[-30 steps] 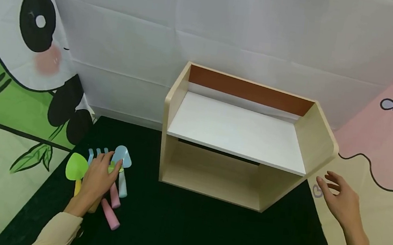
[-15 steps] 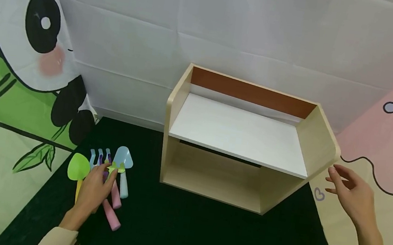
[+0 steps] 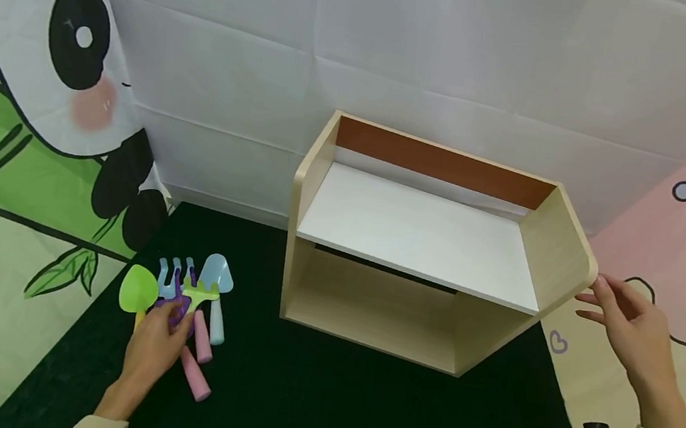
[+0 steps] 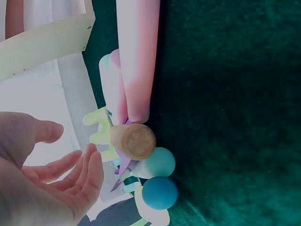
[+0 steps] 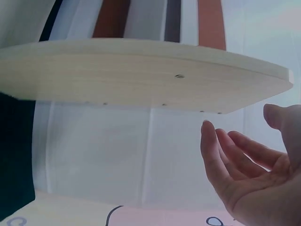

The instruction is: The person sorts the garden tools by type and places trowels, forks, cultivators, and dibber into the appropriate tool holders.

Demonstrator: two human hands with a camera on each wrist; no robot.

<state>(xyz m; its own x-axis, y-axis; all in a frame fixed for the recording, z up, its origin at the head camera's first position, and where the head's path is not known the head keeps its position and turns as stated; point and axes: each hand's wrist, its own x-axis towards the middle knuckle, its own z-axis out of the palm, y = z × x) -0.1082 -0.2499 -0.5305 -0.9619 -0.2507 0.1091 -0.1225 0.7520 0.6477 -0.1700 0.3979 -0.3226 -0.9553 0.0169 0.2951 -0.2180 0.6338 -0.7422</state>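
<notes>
The head view looks forward and down from above, far enough back to take in the table (image 3: pixel 357 415), tools (image 3: pixel 198 295), shelf (image 3: pixel 418 229), left hand (image 3: pixel 154 348) and right hand (image 3: pixel 639 336). The left wrist view, rolled sideways, looks low and close past its hand at the handles (image 4: pixel 138 61), which the head view shares from above. The right wrist view, also rolled, faces the shelf's outer right side closely, the shelf appearing in all three.

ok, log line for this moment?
left hand: empty, near garden tools | right hand: empty, beside shelf | garden tools: on green cloth
</notes>
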